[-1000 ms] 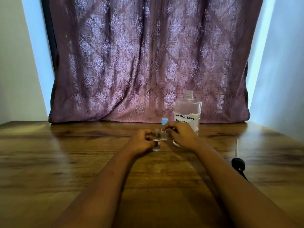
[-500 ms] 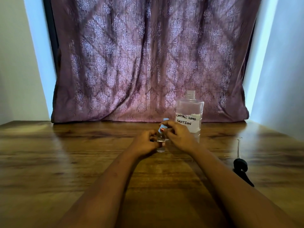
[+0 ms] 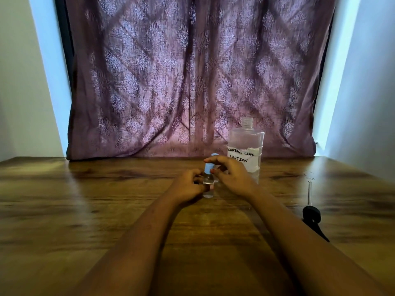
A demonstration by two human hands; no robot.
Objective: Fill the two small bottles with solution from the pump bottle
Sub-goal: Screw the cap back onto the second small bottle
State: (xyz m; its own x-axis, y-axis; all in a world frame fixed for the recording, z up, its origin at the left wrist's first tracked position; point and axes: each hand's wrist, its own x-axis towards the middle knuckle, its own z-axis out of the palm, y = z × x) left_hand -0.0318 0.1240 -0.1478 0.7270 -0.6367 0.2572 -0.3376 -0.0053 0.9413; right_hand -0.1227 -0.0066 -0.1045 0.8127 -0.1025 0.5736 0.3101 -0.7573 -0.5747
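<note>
Upright small bottle [image 3: 208,190] is gripped by left hand [image 3: 188,185] on table [image 3: 85,210], just left of labelled solution bottle [image 3: 245,144], nearer person. Its blue cap [image 3: 208,168] is pinched between thumb and forefinger of right hand [image 3: 232,178].

Before me: one wooden table [image 3: 85,210], dark-grained; one mauve patterned curtain [image 3: 192,82] behind it, backlit; pale walls [image 3: 21,82] on my either side.
</note>
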